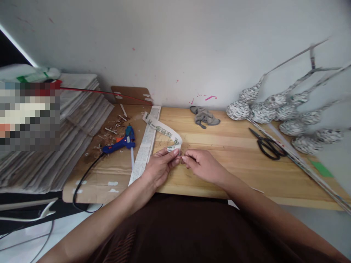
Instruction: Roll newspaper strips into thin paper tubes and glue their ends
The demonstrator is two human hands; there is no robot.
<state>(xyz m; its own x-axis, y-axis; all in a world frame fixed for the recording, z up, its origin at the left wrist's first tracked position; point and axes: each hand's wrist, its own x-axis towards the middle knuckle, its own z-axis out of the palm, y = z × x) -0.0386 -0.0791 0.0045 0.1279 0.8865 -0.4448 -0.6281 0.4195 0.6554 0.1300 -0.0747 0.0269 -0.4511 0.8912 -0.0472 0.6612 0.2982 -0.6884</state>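
Over at 9 o'clock, there's a tall stack of newspapers (72,160), partly pixelated, and nearer the centre a blue glue gun (117,144) lying on brown cardboard (95,177), pale shreds (111,130) scattered behind it, its black cord (75,191) looping off towards 8. A thin red wire (109,92) crosses at 10. Up to 2 o'clock now: pink marks (211,98) on the wall (164,44), and below them a crumpled grey cloth (207,117) on the wooden bench (225,153). Round to 3, black-handled scissors (270,147), just in front of a row of woven, gourd-shaped pieces (238,110); just past 3, a green patch (322,168).
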